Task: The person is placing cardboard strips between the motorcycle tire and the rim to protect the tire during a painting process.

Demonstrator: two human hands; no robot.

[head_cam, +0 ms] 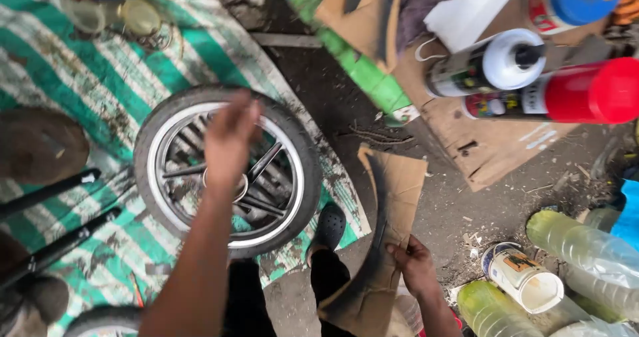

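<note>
Reaching over a small wheel (226,170) that lies flat on a green-and-white striped tarp (80,64), the left hand (227,137) hovers above the silver spokes, fingers loosely curled, its grip holding nothing. The right hand (416,265) pinches the lower edge of a cardboard piece (393,197) (blackened with paint) on the ground. Two spray cans (526,77) lie beyond, well apart.
</note>
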